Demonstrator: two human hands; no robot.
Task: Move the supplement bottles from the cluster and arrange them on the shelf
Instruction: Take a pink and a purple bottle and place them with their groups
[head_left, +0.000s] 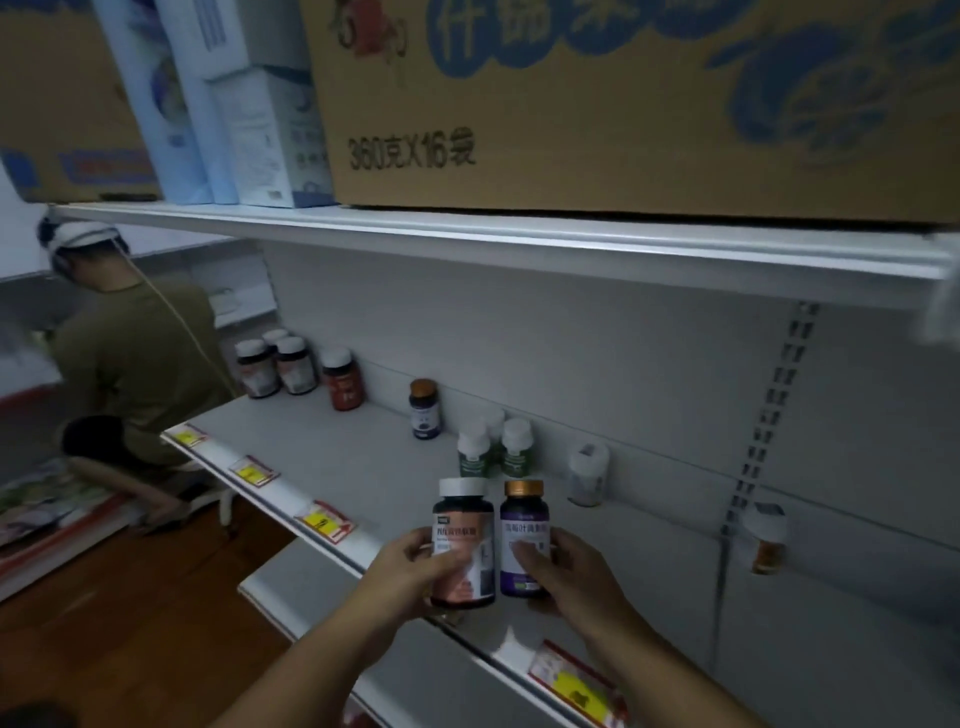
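Observation:
My left hand (415, 564) grips a dark bottle with a white cap and a salmon label (462, 545). Beside it my right hand (563, 569) grips a purple-labelled bottle with a gold cap (523, 540). Both bottles are upright and held side by side over the front of the white shelf (332, 452). Further back on that shelf stand three green-labelled white-capped bottles (493, 449), a single dark gold-capped bottle (425, 410), a red-labelled bottle (341, 379) and a group of three dark bottles (275, 366) at the far left.
Two more bottles, a white one (586, 475) and an amber one (766, 538), sit by the back wall at the right. A shelf above (467, 236) carries a big cardboard box (623, 104) and white packs. A crouching person (130, 364) works at the left. A lower shelf edge (322, 613) juts out below.

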